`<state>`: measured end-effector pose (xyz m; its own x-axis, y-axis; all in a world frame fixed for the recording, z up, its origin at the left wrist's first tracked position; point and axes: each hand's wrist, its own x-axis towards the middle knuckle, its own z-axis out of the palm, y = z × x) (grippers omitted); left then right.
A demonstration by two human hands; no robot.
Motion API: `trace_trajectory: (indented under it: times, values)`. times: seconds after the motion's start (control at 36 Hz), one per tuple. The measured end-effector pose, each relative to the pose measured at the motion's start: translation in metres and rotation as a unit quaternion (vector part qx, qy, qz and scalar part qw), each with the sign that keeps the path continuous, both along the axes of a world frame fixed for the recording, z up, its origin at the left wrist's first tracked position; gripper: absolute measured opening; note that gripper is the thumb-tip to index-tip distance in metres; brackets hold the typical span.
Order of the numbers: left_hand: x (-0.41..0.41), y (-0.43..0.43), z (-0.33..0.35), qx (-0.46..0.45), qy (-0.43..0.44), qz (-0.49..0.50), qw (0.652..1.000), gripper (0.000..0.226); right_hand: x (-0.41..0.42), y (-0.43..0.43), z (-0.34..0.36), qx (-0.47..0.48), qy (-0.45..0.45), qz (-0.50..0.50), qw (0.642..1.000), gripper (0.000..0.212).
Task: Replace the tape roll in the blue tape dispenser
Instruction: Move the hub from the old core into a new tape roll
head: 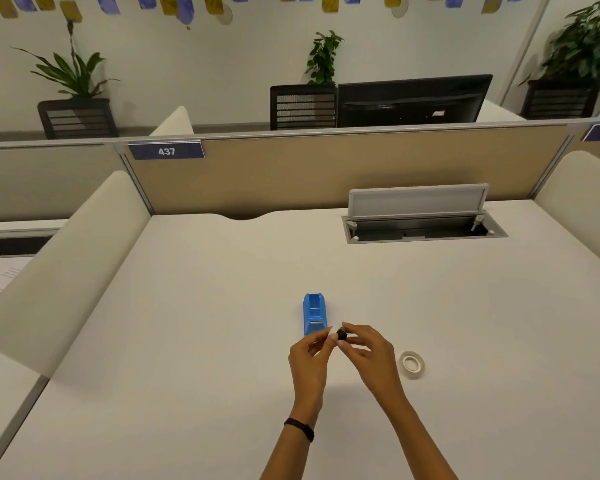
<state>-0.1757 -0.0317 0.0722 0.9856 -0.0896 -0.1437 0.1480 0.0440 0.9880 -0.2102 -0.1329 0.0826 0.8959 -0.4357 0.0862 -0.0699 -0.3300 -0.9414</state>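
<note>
The blue tape dispenser (pixel 314 312) stands on the white desk (pixel 201 341), its roll bay showing no roll. Just in front of it my left hand (pixel 309 358) and my right hand (pixel 368 351) meet above the desk. Between their fingertips sits a small black hub (pixel 342 334); my right fingers pinch it, and my left fingers hold something pale against it that I cannot make out. A full roll of clear tape (pixel 411 364) lies flat on the desk to the right of my right hand.
An open cable hatch (pixel 423 227) with a raised lid sits at the far right of the desk. Padded side dividers (pixel 66 268) flank the desk, and a beige partition (pixel 326 168) closes the back. A monitor and chairs stand beyond it.
</note>
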Motion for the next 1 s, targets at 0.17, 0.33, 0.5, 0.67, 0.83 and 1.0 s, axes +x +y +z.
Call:
trace_trajectory:
  times: [0.17, 0.33, 0.5, 0.67, 0.83, 1.0]
  values:
    - [0.001, 0.001, -0.001, 0.013, -0.016, 0.005, 1.000, 0.021, 0.001, 0.003, -0.001, 0.007, 0.005, -0.008, 1.000, 0.028]
    - [-0.002, -0.002, -0.005, 0.031, -0.032, -0.007, 0.999, 0.018, 0.001, 0.001, -0.006, 0.005, 0.027, -0.027, 0.999, 0.027]
    - [0.000, -0.003, -0.007, 0.025, -0.016, -0.008, 1.000, 0.020, 0.002, -0.005, -0.005, 0.004, 0.046, -0.015, 0.999, 0.026]
    - [0.002, -0.003, -0.008, 0.021, -0.010, -0.008, 1.000, 0.017, 0.005, -0.008, -0.006, 0.003, 0.060, -0.004, 0.998, 0.025]
    - [0.008, -0.004, -0.009, 0.023, -0.006, -0.009, 1.000, 0.019, 0.010, -0.009, -0.006, 0.008, 0.068, 0.006, 0.998, 0.022]
    - [0.016, -0.005, -0.011, 0.014, 0.005, -0.015, 1.000, 0.012, 0.018, -0.014, -0.010, 0.010, 0.071, 0.011, 0.997, 0.018]
